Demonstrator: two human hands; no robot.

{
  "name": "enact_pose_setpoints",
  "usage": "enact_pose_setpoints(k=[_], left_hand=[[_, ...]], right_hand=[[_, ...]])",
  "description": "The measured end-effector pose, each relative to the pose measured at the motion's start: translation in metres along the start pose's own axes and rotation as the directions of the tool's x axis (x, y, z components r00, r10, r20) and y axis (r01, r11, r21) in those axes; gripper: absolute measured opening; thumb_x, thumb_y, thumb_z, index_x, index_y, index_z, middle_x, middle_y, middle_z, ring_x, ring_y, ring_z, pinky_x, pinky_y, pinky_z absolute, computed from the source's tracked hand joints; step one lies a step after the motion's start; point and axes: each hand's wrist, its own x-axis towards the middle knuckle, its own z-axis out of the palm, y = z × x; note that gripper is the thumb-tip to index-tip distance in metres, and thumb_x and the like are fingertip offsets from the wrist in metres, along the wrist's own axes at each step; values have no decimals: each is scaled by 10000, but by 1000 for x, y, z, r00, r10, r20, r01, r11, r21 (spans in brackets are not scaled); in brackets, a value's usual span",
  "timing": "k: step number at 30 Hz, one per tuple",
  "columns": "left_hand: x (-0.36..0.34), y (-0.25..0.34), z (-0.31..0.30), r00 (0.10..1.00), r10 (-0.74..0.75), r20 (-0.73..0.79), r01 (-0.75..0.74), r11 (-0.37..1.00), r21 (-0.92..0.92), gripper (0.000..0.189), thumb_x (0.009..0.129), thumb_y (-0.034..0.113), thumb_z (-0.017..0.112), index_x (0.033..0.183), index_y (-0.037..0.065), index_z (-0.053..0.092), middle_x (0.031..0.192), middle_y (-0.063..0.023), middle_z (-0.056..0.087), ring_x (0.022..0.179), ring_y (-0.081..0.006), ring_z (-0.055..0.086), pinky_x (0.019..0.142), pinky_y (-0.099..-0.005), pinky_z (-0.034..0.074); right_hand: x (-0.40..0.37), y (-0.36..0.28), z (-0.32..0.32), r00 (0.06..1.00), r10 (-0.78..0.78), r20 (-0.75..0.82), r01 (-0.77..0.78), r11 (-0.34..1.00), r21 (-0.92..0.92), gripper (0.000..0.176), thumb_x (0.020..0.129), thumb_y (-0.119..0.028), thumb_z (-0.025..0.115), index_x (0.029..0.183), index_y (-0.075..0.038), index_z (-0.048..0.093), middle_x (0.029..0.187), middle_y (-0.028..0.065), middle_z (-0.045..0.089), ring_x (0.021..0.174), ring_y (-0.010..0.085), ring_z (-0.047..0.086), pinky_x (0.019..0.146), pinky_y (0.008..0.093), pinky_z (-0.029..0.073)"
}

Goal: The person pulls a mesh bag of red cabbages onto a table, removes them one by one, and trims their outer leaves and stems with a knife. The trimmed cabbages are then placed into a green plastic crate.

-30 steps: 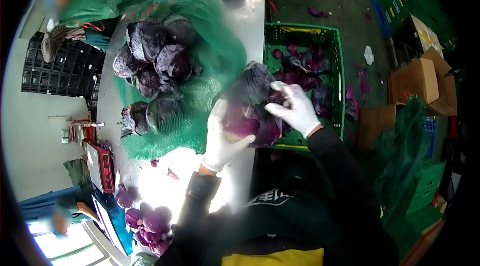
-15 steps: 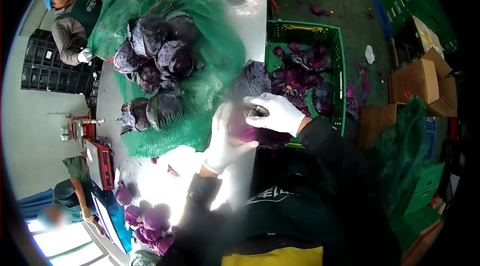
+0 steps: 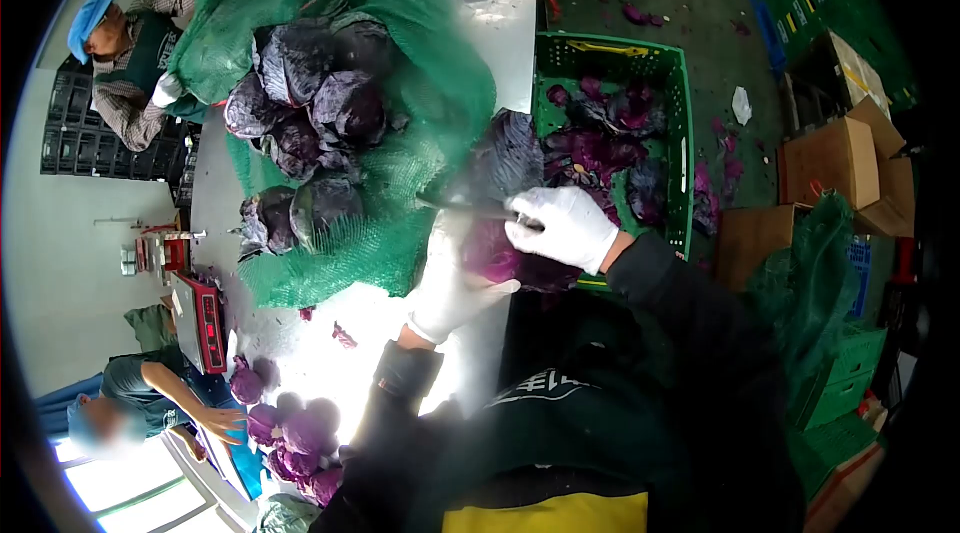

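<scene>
From my remote seat, head view: nearest is bare table [image 3: 365, 333], washed by glare; its edge runs just beside the green crate [image 3: 687, 133], leaving little room between. Left hand [image 3: 448, 278]: thumb and fingers cupped wide, holding a red cabbage [image 3: 492, 253] at that edge. Right hand [image 3: 568, 223]: fingers closed round the handle of a knife [image 3: 465, 208], blade over the cabbage. Blur there; I cannot tell whether blade touches leaf. Farther: mesh bag [image 3: 445, 83], crowding the table; beyond, netting partly hides a person [image 3: 130, 118].
</scene>
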Motion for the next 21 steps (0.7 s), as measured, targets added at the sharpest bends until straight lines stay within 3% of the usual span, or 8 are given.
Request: enact_pose_setpoints(k=[5,7,9,10,13,14,18,21], left_hand=[[-19,-12,13,990,-60,-130,37,984,-174,1098,644,243,941,1498,16,289,1511,-198,334,1439,-328,326,1186,-414,295],[-28,-6,20,919,-280,-278,210,944,-254,1035,681,223,923,1479,48,288,1479,-180,352,1368,-293,398,1140,-412,366],[-36,6,28,734,-610,-299,444,764,-469,979,723,209,899,1474,81,284,1446,-175,376,1293,-277,472,1089,-421,431],[-23,39,18,539,-834,-122,536,450,-714,774,835,218,818,1426,123,327,1356,-168,445,1158,-249,556,980,-439,514],[-21,47,29,410,-909,77,407,107,-907,506,962,243,676,1346,133,365,1185,-94,564,1088,-193,590,866,-417,574],[-14,65,21,348,-909,229,364,-94,-927,468,978,240,655,1331,122,371,1117,-65,592,1083,-173,588,855,-404,584],[-43,24,19,846,-532,-20,478,775,-412,683,865,218,762,1369,47,333,1203,-121,498,1141,-230,540,918,-408,548],[-16,24,-1,976,-155,-150,179,970,167,1175,612,284,953,1494,3,230,1504,-244,248,1372,-373,372,1089,-480,415]], right_hand=[[-10,107,8,912,382,-152,-411,860,-302,228,886,-258,542,815,-63,635,759,196,671,718,392,664,655,502,542],[-18,94,-8,769,559,-310,-571,819,61,291,918,-331,606,891,-53,685,803,194,698,756,370,690,688,441,560],[-21,39,-17,768,592,-244,-501,793,347,303,906,-348,688,962,-51,703,829,145,729,733,284,715,701,376,568],[-28,18,-5,812,556,-177,-415,764,494,245,899,-258,719,1018,-46,685,880,90,711,749,175,662,675,305,541],[-38,-33,32,902,413,-125,-194,647,738,298,865,-114,772,1132,-54,655,1124,64,644,930,96,615,749,257,534],[-37,-26,55,887,195,-419,46,865,500,370,886,-150,756,1224,-63,633,1205,61,609,1035,120,594,861,275,520],[-16,-7,23,941,303,-150,-163,796,583,480,886,-268,756,1253,-4,597,1034,130,704,907,229,703,852,326,544],[-2,-12,2,979,205,18,-179,803,569,420,965,-301,646,1261,-5,605,1081,167,692,956,283,688,836,343,531]])
